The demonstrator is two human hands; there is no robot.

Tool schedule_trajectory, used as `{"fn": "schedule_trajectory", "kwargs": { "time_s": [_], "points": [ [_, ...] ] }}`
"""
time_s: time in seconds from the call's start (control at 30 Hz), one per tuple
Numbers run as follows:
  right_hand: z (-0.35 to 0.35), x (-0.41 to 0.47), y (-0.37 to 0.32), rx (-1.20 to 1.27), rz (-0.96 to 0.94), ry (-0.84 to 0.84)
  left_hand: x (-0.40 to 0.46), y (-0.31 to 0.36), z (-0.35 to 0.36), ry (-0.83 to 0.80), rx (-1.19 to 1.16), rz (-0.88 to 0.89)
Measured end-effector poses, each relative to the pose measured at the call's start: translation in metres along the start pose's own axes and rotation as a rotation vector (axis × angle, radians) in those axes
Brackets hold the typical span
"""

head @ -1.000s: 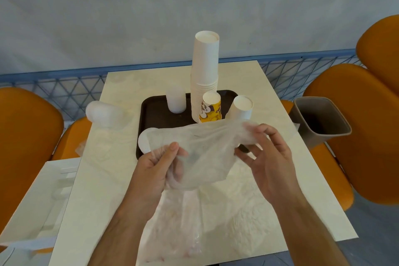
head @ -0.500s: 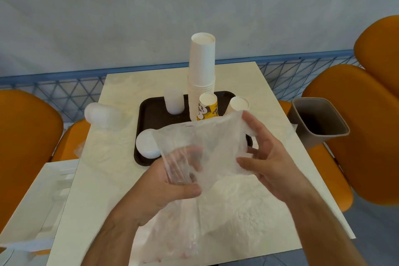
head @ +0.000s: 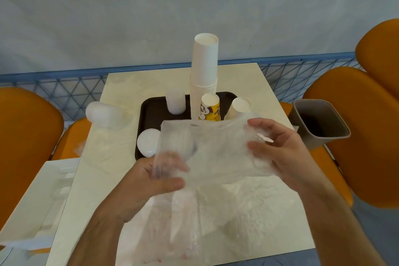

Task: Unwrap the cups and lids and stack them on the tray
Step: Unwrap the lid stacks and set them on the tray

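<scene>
Above the near half of the worktop (head: 269,84), a clear plastic wrapper (head: 211,153) hangs between both hands: the left hand (head: 151,179) pinches its left edge, the right hand (head: 278,149) grips its right edge with curled fingers. Behind it, on the dark tray (head: 151,110), stand a tall white cup stack (head: 205,71), a yellow printed cup (head: 210,108), another white cup (head: 240,107) and lids (head: 148,144). A wrapped bundle (head: 103,114) left of the tray appears still unopened, so work remains.

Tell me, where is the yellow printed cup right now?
In the head view, the yellow printed cup stands upside down on the dark tray, against the tall white cup stack, just beyond the clear plastic wrap.
</scene>
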State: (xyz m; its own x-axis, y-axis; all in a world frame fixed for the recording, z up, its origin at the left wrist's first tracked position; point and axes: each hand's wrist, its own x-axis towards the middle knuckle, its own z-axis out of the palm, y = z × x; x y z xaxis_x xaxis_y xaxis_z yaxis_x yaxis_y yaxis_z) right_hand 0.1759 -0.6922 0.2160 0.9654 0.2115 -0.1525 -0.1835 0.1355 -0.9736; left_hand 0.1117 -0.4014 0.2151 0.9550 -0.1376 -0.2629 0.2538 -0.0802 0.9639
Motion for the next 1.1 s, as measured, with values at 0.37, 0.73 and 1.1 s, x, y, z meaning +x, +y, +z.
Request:
{"fn": "schedule_trajectory", "kwargs": {
  "time_s": [0.37,0.73,1.1],
  "points": [
    [-0.007,0.002,-0.005,0.224,0.050,-0.453,0.029,-0.020,0.045,0.026,-1.009,-0.442],
    [-0.035,-0.016,-0.004,-0.082,0.113,-0.314,0.053,-0.013,0.011,0.183,-0.628,-0.064],
    [0.010,-0.013,0.029,-0.006,-0.005,0.169,0.049,-0.006,0.012,0.367,-0.340,-0.036]
  ]
}}
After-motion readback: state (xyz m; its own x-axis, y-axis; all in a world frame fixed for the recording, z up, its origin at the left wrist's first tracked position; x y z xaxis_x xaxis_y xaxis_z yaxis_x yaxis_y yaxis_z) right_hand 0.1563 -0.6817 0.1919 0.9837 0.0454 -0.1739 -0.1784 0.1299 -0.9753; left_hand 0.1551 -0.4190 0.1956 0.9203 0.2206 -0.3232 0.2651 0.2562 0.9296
